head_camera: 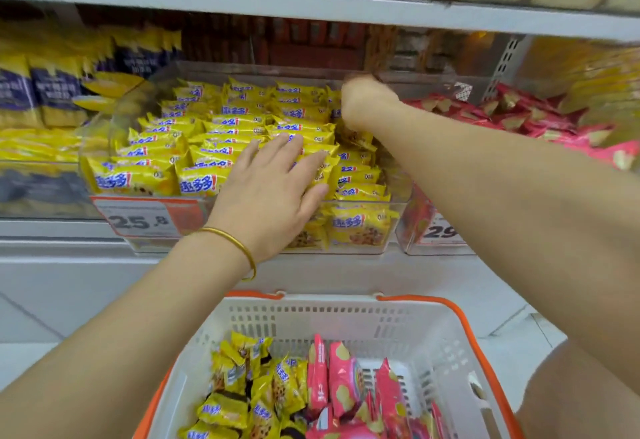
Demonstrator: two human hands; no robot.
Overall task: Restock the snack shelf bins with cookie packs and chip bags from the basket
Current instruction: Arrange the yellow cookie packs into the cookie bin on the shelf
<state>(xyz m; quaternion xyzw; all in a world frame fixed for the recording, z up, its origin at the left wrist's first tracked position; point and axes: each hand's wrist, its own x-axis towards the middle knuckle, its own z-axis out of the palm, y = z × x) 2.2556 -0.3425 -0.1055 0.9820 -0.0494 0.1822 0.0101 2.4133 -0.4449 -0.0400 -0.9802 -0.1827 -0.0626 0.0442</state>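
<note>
A clear shelf bin (346, 248) holds rows of yellow cookie packs (204, 161). My left hand (273, 189) lies flat with straight fingers on the packs near the bin's front middle. My right hand (363, 99) reaches deep to the bin's back right; its fingers are curled downward among the packs, and whether they hold one is hidden. Below, the white basket with an orange rim (346, 317) holds more yellow cookie packs (242, 386) on its left and pink chip bags (346, 379) on its right.
A second clear bin (436, 234) to the right holds pink-red bags (519, 116). Yellow and blue packs (45, 92) fill the bin at left. Price tags (145, 220) hang on the bin fronts. Another shelf (311, 6) with boxed goods runs overhead.
</note>
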